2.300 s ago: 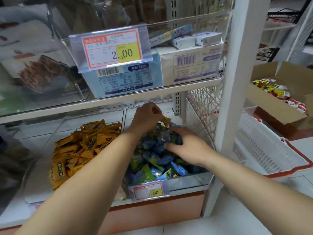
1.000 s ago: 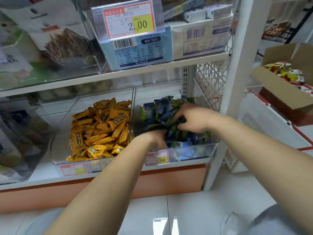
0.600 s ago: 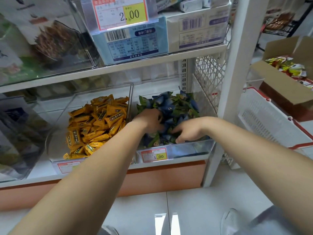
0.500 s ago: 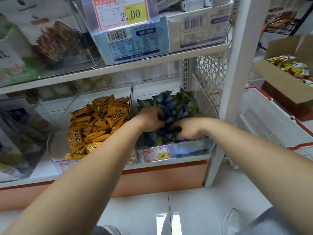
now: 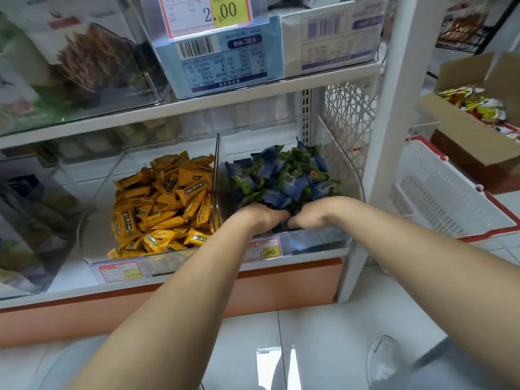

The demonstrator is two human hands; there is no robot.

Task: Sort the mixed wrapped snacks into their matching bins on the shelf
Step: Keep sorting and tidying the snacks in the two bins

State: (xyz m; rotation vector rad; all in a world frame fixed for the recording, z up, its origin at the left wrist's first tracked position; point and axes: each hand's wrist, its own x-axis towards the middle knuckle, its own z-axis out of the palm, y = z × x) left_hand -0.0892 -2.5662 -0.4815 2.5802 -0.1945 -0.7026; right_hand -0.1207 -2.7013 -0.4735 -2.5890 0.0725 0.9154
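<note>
Mostly blue and green snacks (image 5: 284,175) fill the right-hand clear bin (image 5: 318,240) on the bottom shelf (image 5: 67,277). The left hand (image 5: 264,216) and right hand (image 5: 309,216) dig into the pile's front edge side by side, fingers buried, so I cannot tell whether they grip anything. Yellow snacks (image 5: 166,201) fill the next bin (image 5: 95,220) to the left.

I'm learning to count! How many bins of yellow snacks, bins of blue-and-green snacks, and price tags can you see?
Bins of yellow snacks: 1
Bins of blue-and-green snacks: 1
Price tags: 3
Total: 5
</note>
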